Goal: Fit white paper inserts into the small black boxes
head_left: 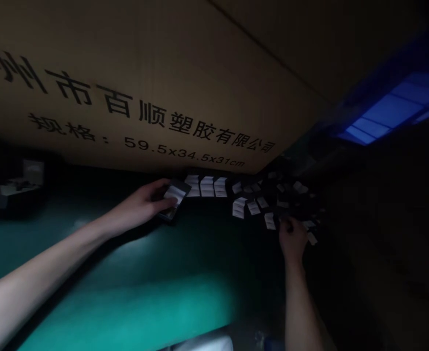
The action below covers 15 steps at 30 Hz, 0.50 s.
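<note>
The person's left hand (141, 204) is curled around a dark flat piece (173, 200) with a white slip on its face, and the fingers and thumb are closed on its edge, so it is held firmly. The long axis of this piece lies slanted, its far end pointing up and to the right, toward a group of small black pieces with white slips (251, 200). These pieces lie close together in rows and loose clusters on the far part of the green surface (126, 273), at the foot of a large cardboard carton (126, 83) printed with black Chinese characters.

The right hand (293, 239) is the nearer one to this group; it stands at the group's lower edge and touches or almost touches the pieces. Its fingers are drawn together, but the light is poor there, so I cannot tell if they pinch something. The left hand is a little apart from the group, on its left side, with the held piece just beside the nearest row. Farther away, on the upper right, a blue-lit panel (390, 112) glows in the dark.
</note>
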{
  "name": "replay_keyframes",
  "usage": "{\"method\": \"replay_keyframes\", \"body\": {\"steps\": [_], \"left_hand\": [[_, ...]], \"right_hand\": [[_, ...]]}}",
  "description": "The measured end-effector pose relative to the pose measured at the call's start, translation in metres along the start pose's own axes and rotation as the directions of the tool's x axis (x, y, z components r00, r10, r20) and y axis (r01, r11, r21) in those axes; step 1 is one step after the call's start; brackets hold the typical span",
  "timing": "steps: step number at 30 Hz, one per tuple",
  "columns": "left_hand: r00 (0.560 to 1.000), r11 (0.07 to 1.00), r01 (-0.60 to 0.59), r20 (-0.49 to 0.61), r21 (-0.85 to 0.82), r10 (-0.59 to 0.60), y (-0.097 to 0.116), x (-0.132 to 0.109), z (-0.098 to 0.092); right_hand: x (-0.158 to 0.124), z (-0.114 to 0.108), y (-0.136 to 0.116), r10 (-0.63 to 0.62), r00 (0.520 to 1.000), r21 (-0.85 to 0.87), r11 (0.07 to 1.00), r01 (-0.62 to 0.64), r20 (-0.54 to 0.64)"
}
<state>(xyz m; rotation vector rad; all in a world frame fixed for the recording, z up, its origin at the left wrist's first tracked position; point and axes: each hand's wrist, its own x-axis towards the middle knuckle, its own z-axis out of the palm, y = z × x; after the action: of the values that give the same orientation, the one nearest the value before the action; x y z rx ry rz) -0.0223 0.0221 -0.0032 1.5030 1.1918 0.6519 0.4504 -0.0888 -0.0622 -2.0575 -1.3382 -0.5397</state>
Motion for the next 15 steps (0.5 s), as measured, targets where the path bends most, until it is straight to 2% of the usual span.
{"method": "replay_keyframes", "body": {"steps": [4, 8, 10, 15], "left_hand": [[1.000, 1.000, 0.000, 0.000, -0.001, 0.000, 0.001, 0.000, 0.000], [1.000, 1.000, -0.012, -0.007, -0.019, 0.012, 0.003, -0.001, 0.001], [1.000, 1.000, -0.010, 0.003, -0.019, 0.010, 0.006, -0.002, 0.002], [1.000, 1.000, 0.020, 0.009, -0.003, -0.020, 0.011, -0.003, 0.002]], "right_hand": [[0.005, -0.013, 0.003, -0.082, 0.991, -0.041, 0.995, 0.087, 0.109], [0.018, -0.025, 0.005, -0.201, 0.940, -0.079, 0.970, 0.230, 0.274], [0.026, -0.029, 0.005, -0.260, 0.896, -0.117, 0.940, 0.320, 0.360], [0.041, -0.035, 0.004, -0.407, 0.722, -0.194, 0.783, 0.591, 0.560]]}}
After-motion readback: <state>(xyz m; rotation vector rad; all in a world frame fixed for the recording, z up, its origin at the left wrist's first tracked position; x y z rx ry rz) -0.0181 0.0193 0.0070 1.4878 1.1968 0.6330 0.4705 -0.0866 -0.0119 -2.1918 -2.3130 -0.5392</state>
